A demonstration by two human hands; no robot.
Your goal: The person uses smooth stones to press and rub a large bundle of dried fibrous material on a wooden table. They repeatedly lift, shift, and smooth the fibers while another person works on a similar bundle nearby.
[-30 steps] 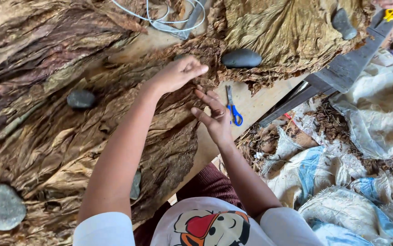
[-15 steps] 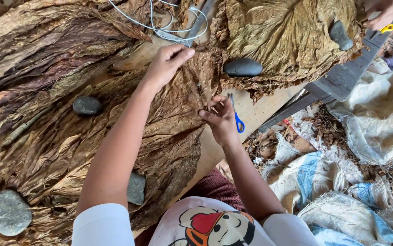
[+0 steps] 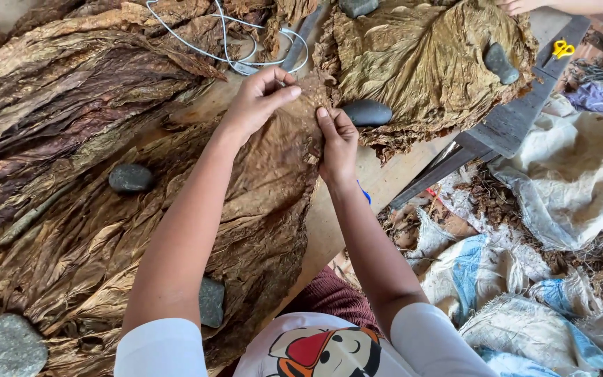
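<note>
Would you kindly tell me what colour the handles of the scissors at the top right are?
Yellow; the scissors show clearly in the head view.

Blue-handled scissors (image 3: 365, 194) mostly hidden behind the right forearm, only a sliver showing. Grey stone (image 3: 211, 301) half covered by the left arm. Another person's hand (image 3: 521, 5) cropped at one o'clock (fingers only). Stone (image 3: 357, 6) cut at twelve.
</note>
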